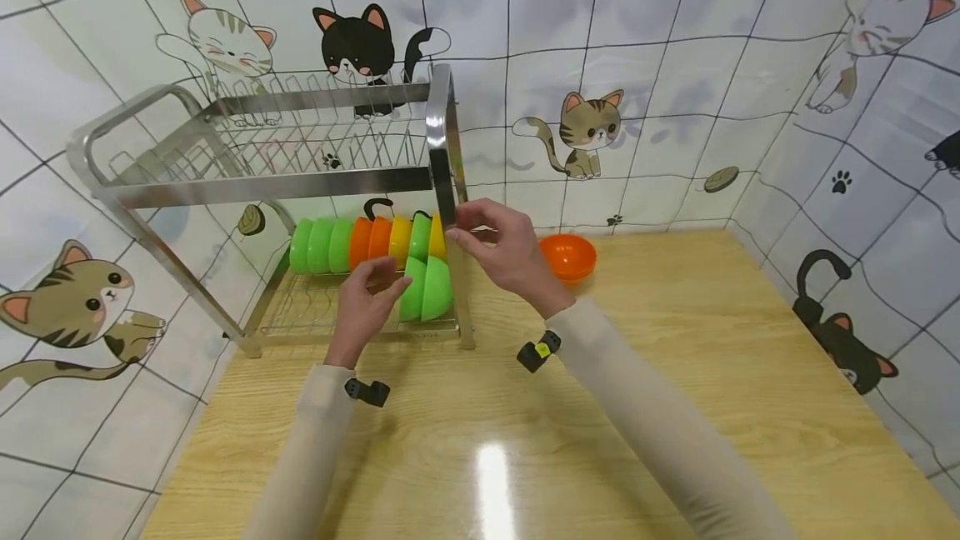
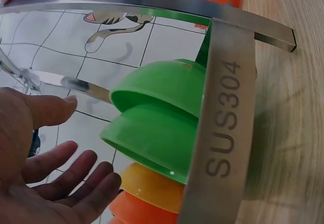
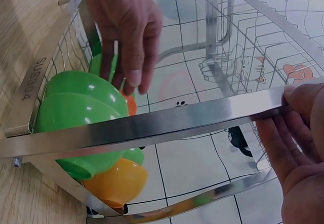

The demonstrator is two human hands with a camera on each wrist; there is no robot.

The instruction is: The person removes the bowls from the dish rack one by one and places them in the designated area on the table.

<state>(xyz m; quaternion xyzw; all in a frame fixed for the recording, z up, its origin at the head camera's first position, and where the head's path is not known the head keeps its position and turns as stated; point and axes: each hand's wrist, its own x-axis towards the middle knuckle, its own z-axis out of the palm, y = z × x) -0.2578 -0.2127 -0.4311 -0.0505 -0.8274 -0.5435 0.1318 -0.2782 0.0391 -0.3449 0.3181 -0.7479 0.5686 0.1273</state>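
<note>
Green bowls stand on edge at the front of the rack's bottom shelf, two of them pushed close together, just behind the front post. Behind them a row of more bowls leans in a line: green ones, then orange, then yellow. That makes many bowls already put in the rack, so I think most of the work is done. One orange bowl sits upside down on the desk, a little way to the right of the rack, and it looks like the only one left out. The left hand is right beside the front green bowls with its fingers spread and loose; it holds nothing, and I cannot tell if it touches them. The right hand pinches the front post with its thumb and fingers, up near the yellow bowl, as if to keep the rack steady. The top shelf of the rack has only wire slots showing. Cat pictures cover the tiled wall behind.
</note>
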